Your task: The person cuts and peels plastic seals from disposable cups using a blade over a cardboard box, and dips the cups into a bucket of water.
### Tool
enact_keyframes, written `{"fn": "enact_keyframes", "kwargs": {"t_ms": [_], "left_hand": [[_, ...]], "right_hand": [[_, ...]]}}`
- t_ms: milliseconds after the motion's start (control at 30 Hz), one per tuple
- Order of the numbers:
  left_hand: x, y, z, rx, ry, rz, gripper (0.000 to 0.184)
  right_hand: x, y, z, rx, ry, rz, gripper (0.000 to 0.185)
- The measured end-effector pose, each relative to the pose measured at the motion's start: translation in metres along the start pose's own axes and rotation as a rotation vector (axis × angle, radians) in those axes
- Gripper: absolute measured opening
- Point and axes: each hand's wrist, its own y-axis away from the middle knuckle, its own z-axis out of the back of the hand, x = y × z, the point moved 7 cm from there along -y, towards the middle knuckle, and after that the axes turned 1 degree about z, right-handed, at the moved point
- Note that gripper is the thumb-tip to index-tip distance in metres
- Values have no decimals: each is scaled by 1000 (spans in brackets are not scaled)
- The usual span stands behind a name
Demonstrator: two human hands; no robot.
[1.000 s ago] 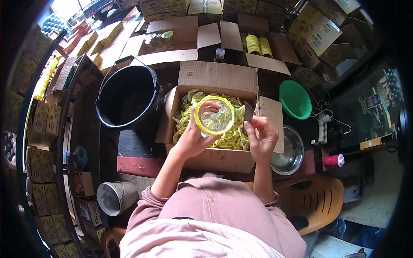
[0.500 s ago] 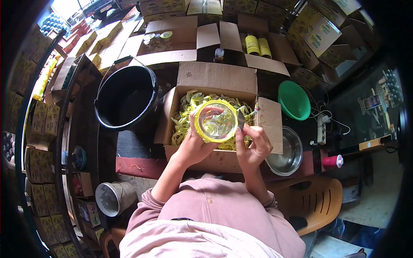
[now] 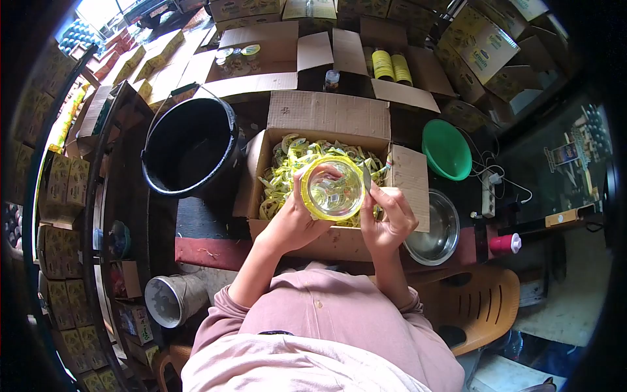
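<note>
My left hand (image 3: pixel 296 219) is wrapped round a clear jar (image 3: pixel 332 191) with a yellow band at its rim, its round end facing me. Pinched in my right hand (image 3: pixel 392 219) is a small dark blade (image 3: pixel 367 176), held against the right side of that rim. Both hands are above an open cardboard box (image 3: pixel 330 111), which is filled with a tangle of yellow and clear strips (image 3: pixel 287 153). Some of my left fingers show through the clear wall of the jar.
A black bucket (image 3: pixel 153 176) stands left of the box. On the right are a green bowl (image 3: pixel 447 150), a metal bowl (image 3: pixel 450 232), a power strip (image 3: pixel 488 196) and a pink spool (image 3: pixel 503 245). Behind, one carton holds jars (image 3: pixel 250 55), another yellow cylinders (image 3: pixel 392 67).
The jar has shifted slightly right and down and turned a little in my left hand. My right hand has moved slightly right with the blade still at the rim.
</note>
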Motion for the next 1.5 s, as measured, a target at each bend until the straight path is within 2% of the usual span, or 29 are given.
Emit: {"fn": "enact_keyframes", "kwargs": {"t_ms": [267,433,533,633,833,933,1100,1267,1367,1433,1500], "left_hand": [[6,2,-2,12,39,34,100],[7,1,-1,13,101,145,93],[1,-2,1,3,-9,158,89],[2,-4,3,-9,74,167,88],[-2,0,-4,71,-36,109,91],[-1,6,-5,82,-147,2,98],[3,4,-3,77,15,38,105],[-3,6,-5,108,50,-64,100],[-4,0,-5,127,160,-13,96],[2,4,-4,55,167,-11,94],[6,0,-6,71,316,25,92]], "right_hand": [[7,-3,-1,21,108,57,29],[2,-2,-4,40,73,-22,29],[3,0,-2,28,68,-35,29],[2,4,-2,36,67,-37,29],[1,0,2,14,69,-26,27],[-5,-2,2,21,4,-40,26],[-6,-2,3,46,1,-43,25],[-8,-2,4,60,9,-51,24],[-10,-4,4,72,-69,-99,23],[-11,-2,4,75,-79,-110,23],[-8,0,5,78,-63,-108,23]]}}
